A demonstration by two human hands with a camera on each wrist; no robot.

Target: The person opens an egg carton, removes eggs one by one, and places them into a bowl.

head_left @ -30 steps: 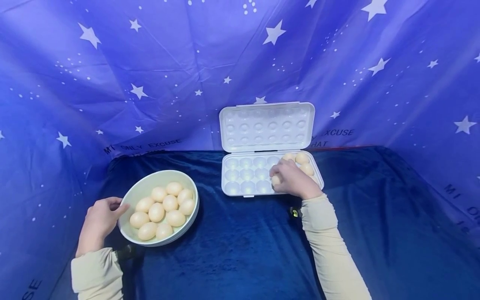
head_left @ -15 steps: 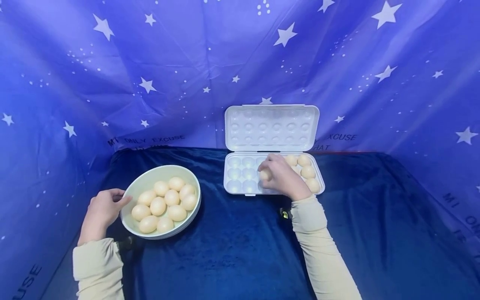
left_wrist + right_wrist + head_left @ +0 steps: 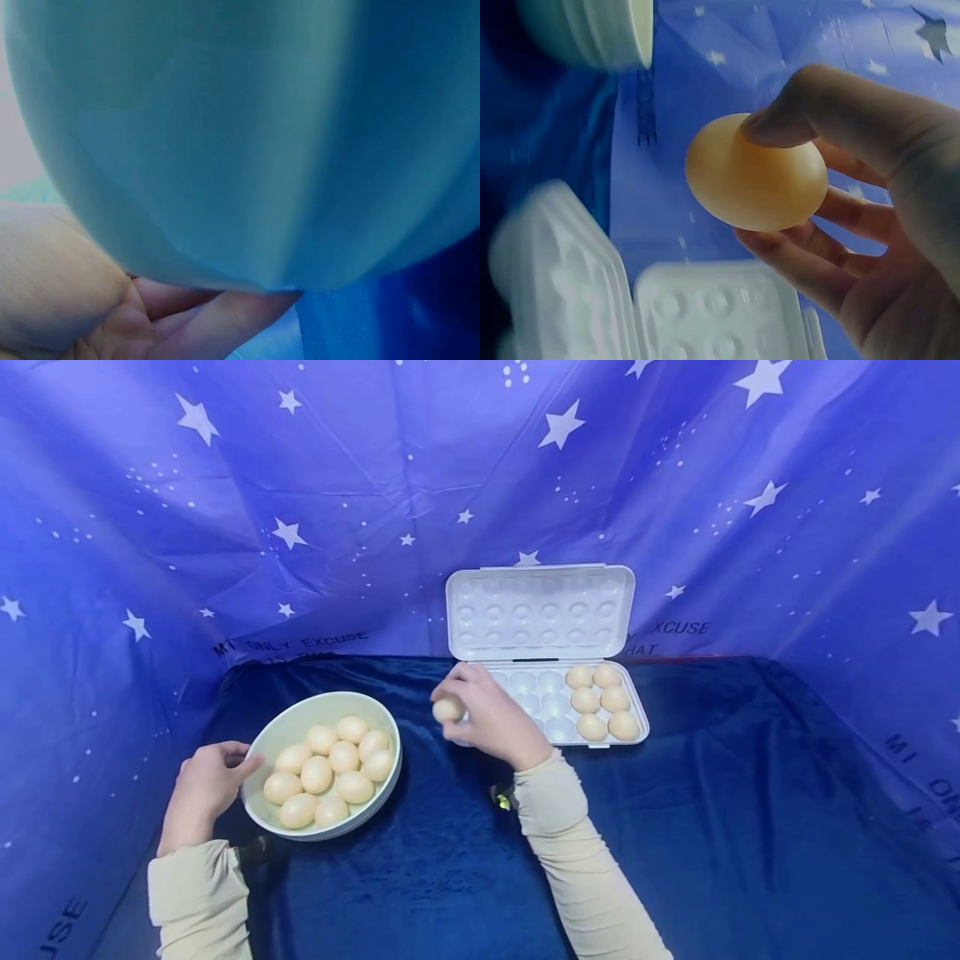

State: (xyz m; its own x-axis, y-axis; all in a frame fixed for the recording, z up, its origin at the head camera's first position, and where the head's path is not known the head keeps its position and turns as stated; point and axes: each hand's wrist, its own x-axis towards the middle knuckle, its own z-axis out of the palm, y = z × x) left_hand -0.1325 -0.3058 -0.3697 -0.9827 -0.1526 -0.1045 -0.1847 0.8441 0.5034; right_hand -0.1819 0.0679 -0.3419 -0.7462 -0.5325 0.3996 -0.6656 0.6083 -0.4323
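In the head view my right hand (image 3: 487, 714) pinches a pale beige egg (image 3: 447, 709) above the left end of the white egg carton (image 3: 640, 727). In the right wrist view the thumb is on one side of the egg (image 3: 754, 176) and the fingers on the other. My left hand (image 3: 207, 787) grips the left rim of a pale green bowl (image 3: 386, 714), thumb over the edge. Several eggs (image 3: 316, 774) lie in that bowl, which leans toward me. The bowl's outer wall (image 3: 225, 150) fills most of the left wrist view, fingers beneath it.
The carton's lid (image 3: 540, 610) stands open at the back. Several eggs (image 3: 586, 701) sit in its two right-hand columns, and bare cups (image 3: 555, 705) show left of them. Dark blue cloth (image 3: 450, 852) covers the table; a starry blue curtain (image 3: 420, 460) hangs behind.
My right hand has moved left with the egg, from the carton's middle to its left end, uncovering the eggs on the right. The left hand has stayed on the bowl.
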